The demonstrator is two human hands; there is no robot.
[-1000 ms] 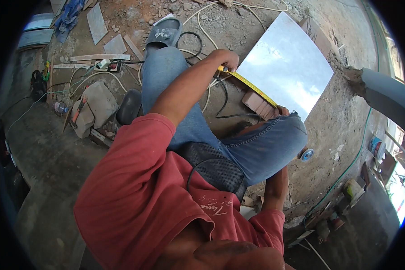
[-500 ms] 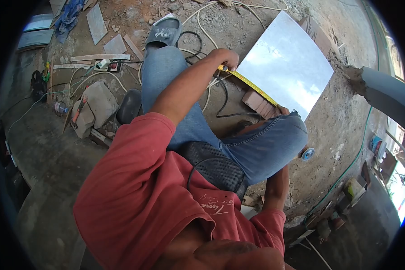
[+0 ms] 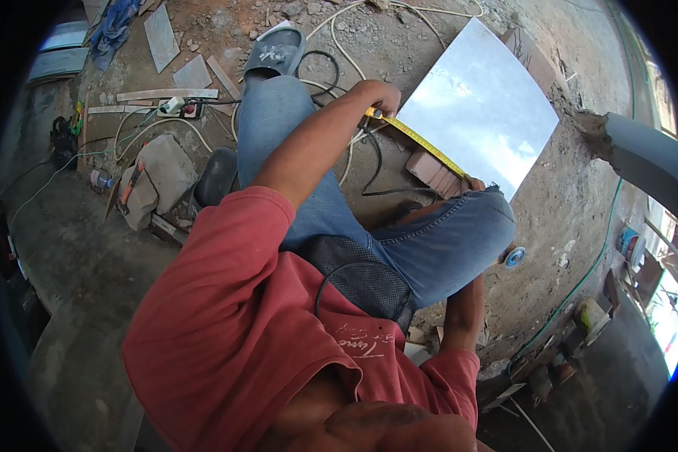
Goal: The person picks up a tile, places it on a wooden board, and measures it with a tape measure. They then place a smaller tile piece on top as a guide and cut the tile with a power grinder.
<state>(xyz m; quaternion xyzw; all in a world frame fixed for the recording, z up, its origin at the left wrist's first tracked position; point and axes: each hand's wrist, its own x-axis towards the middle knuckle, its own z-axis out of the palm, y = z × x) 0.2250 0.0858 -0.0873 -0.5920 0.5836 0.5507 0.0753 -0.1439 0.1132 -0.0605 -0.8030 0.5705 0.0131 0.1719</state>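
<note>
A yellow measuring tape (image 3: 429,146) is stretched along the near edge of a large glossy tile (image 3: 478,105), which reflects the sky. My left hand (image 3: 385,98) is closed at the tape's far-left end, where a yellow-orange piece shows beside the fingers. At the opposite end, my right hand (image 3: 472,183) grips the tape close to the tile's corner. Only some of its fingers show, as my bent knee covers the rest. Pinkish blocks (image 3: 434,173) lie under or against the tile's near edge; the exact contact is hidden.
A blue disc (image 3: 514,258) sits beside my knee. Cables and a power socket (image 3: 181,109) lie at the left, near a broken stone slab (image 3: 162,169) and cut tile strips (image 3: 166,95). A green hose (image 3: 591,275) runs along the right. Rubble covers the far ground.
</note>
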